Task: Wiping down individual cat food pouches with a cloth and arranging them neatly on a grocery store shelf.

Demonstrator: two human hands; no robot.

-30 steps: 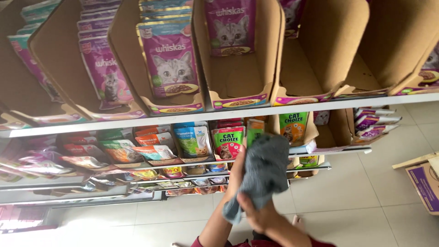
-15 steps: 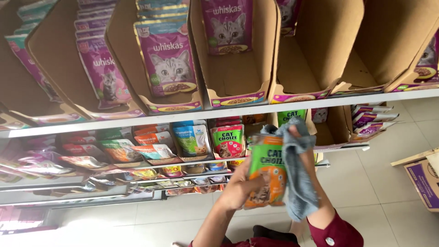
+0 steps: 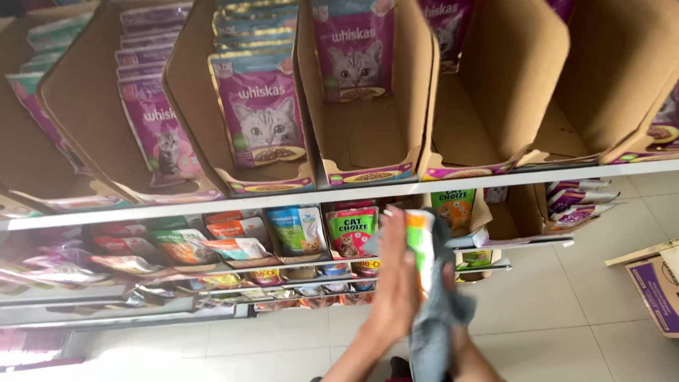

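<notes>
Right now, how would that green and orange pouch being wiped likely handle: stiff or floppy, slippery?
The pouch looks thin and flat, so probably light and bendy. Its glossy film may be slippery, though the left hand grips its edge. The grey cloth drapes limply, plainly floppy.

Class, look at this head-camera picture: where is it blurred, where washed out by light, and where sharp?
Head view: the left hand, green-and-orange pouch and grey cloth are motion-blurred; the pale tiled floor at lower left is overexposed; the purple cat-food pouches above are fairly sharp.

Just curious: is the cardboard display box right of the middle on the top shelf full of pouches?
No, that cardboard display box stands empty, showing only bare brown walls.
</notes>
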